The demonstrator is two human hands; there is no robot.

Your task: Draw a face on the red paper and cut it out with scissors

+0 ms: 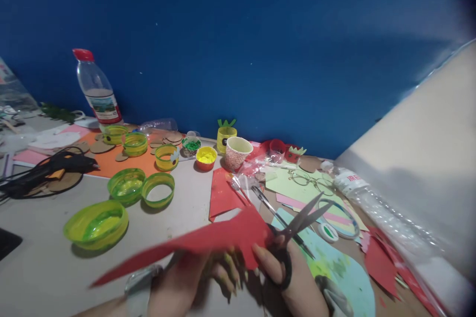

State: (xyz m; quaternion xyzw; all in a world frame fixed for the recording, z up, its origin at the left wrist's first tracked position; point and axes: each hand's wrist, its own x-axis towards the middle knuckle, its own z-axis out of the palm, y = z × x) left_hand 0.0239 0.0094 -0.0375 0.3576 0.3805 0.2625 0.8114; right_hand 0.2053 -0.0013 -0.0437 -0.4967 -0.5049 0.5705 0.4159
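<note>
A long piece of red paper lies across both my hands, blurred at its left tip. My left hand is beneath it, its fingers curled on the paper's underside and partly hidden. In my right hand are scissors with black handles; their blades are spread and point up to the right, away from the paper. The fingers of that hand also touch the red paper's right end. Below the scissors lies a light blue sheet with green paint stains, and a pen rests beside the blades.
Green-yellow painted plastic rings and bowls stand at left. A paper cup, a dish of yellow paint and a tall bottle line the back. Glasses, tape and a lying plastic bottle are at right.
</note>
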